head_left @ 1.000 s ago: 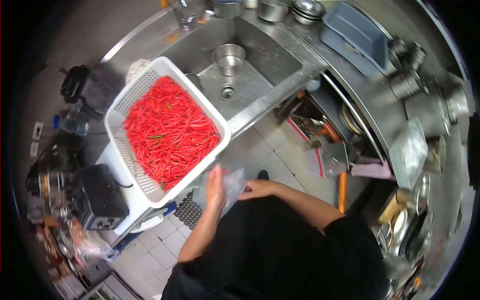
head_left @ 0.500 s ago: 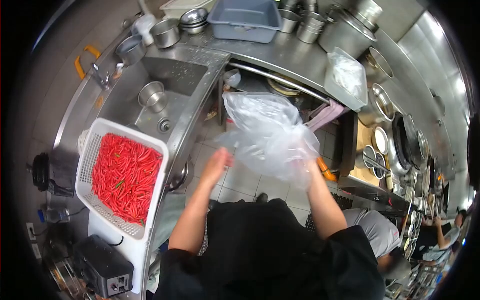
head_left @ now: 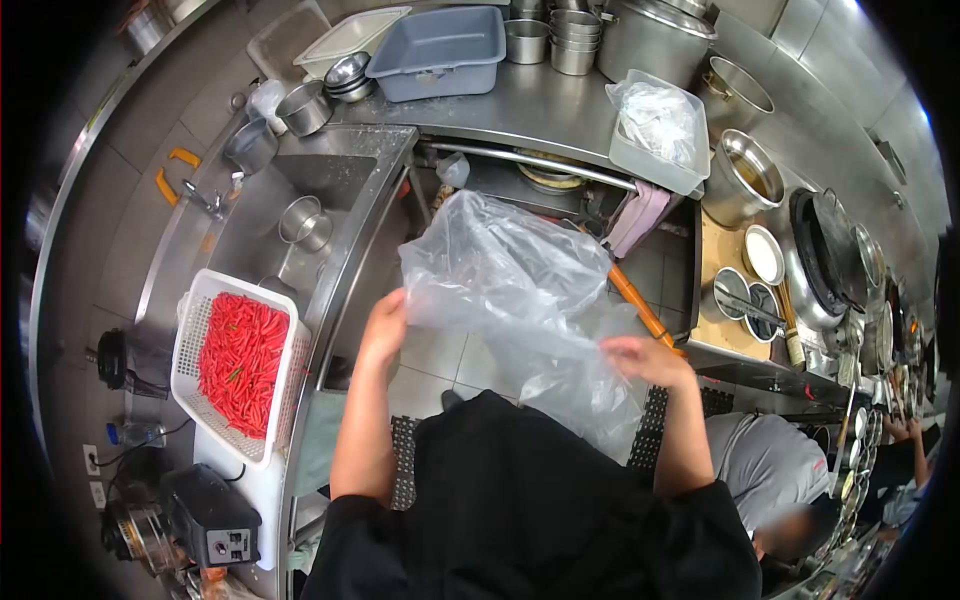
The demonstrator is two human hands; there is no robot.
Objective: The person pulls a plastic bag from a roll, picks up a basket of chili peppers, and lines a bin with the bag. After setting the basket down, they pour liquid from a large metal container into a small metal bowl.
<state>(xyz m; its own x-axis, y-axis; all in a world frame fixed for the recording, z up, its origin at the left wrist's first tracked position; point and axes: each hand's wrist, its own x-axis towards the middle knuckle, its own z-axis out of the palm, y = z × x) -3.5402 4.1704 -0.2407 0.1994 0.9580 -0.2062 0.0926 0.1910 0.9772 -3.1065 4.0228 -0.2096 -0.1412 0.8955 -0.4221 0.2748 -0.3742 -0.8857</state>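
A large clear plastic bag [head_left: 505, 265] is spread out in front of my body, over the floor. Its left edge is pinched in my left hand [head_left: 384, 322]. On the other side, the fingers of my right hand [head_left: 645, 360] close on the bag's right part, and loose plastic hangs below them. To my left, a white perforated basket [head_left: 285, 400] holds a heap of red chilies [head_left: 240, 355] with a few green ones among them.
Left of me is a sink [head_left: 330, 170] with a metal pot [head_left: 305, 224] in it. A black appliance [head_left: 210, 515] stands by the basket. Ahead are a grey tub [head_left: 440, 85] and a bin of plastic bags [head_left: 655, 165]. An orange pole [head_left: 640, 300] leans nearby; a person in grey [head_left: 765, 465] bends at right.
My left hand, apart from the bag before, now grips its edge. The bunched bag has been spread wider between my hands. My view has shifted slightly.
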